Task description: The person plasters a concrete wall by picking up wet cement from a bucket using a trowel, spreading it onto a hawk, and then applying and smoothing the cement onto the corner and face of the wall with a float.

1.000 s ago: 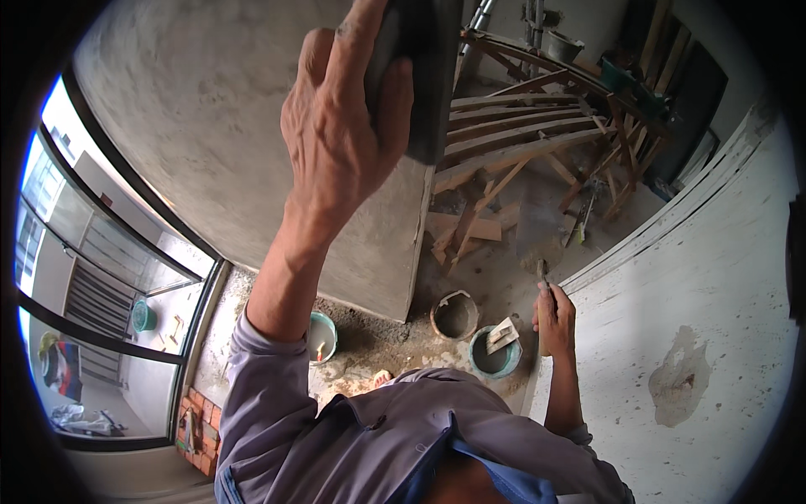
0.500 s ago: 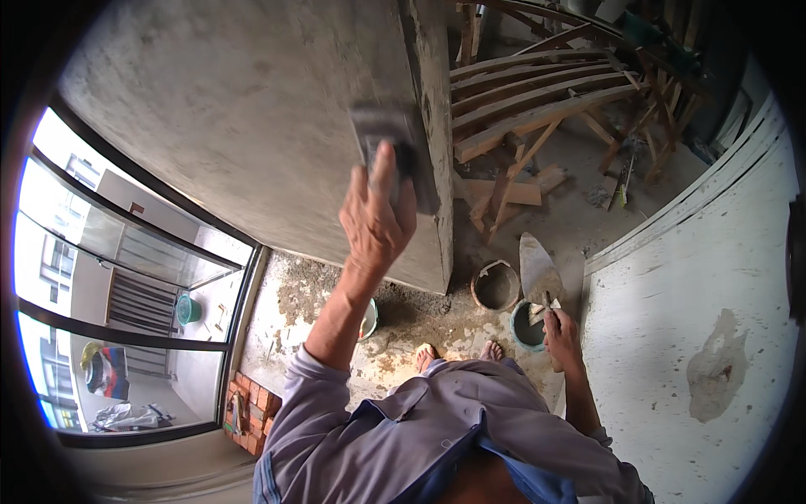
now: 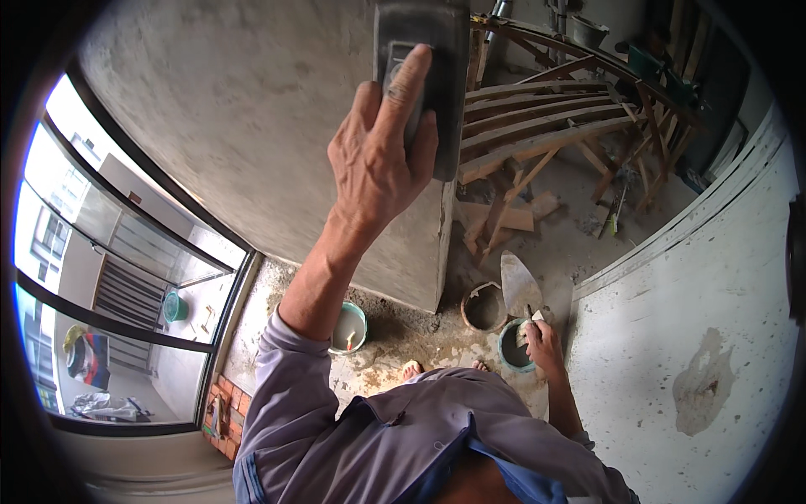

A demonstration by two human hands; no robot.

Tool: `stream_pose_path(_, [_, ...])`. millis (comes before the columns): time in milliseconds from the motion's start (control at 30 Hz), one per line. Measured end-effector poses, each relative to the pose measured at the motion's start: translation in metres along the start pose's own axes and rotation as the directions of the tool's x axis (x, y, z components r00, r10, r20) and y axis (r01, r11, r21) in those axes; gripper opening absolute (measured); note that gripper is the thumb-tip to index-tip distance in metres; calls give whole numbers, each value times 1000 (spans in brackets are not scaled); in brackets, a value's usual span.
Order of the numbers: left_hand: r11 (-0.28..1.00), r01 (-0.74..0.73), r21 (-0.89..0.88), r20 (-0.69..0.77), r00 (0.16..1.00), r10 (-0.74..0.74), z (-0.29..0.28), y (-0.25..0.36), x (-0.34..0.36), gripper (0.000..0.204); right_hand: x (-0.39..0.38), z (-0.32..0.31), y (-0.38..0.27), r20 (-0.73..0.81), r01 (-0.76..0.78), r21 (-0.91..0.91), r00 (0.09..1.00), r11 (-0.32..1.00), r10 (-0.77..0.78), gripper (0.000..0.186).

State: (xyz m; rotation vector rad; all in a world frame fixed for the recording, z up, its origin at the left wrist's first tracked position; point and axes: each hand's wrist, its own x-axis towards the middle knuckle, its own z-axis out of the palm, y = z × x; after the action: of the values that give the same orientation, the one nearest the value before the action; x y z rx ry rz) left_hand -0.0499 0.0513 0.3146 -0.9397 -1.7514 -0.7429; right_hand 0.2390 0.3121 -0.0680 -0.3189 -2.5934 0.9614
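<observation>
My left hand (image 3: 378,155) grips the handle of a dark plastering float (image 3: 445,92). The float lies against the grey plastered wall (image 3: 243,109), along its right-hand edge. Low on the right, my right hand (image 3: 544,346) is closed round the handle of a pointed trowel (image 3: 520,284), its blade directed away from me. Below that hand stands a green-rimmed bucket (image 3: 514,346) with grey contents. Just beyond it is a brown-rimmed bucket (image 3: 484,307).
Another green-rimmed bucket (image 3: 349,328) holds cloudy liquid beside the wall's foot. Wooden frames (image 3: 546,126) and scrap boards stand beyond the wall edge. A spotted white panel (image 3: 672,336) rises on my right. Windows (image 3: 126,277) and stacked bricks (image 3: 225,416) are at left.
My left hand has slid the float farther up the wall, along its right edge. My right hand and the trowel have shifted slightly left in the view, which has moved somewhat.
</observation>
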Motion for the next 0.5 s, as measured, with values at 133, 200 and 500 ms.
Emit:
stream_pose_path(133, [999, 45, 1, 38, 998, -45, 15, -11, -55, 69, -23, 17, 1, -6, -90, 74, 996, 993, 91, 31])
stream_pose_path(200, [995, 96, 13, 144, 985, -97, 25, -23, -111, 67, -44, 24, 12, -12, -99, 12, 995, 995, 99, 31])
stream_pose_path(500, [992, 91, -82, 172, 982, -75, 2, -28, -162, 70, -29, -16, -47, 223, -615, 75, 778, 785, 588, 37])
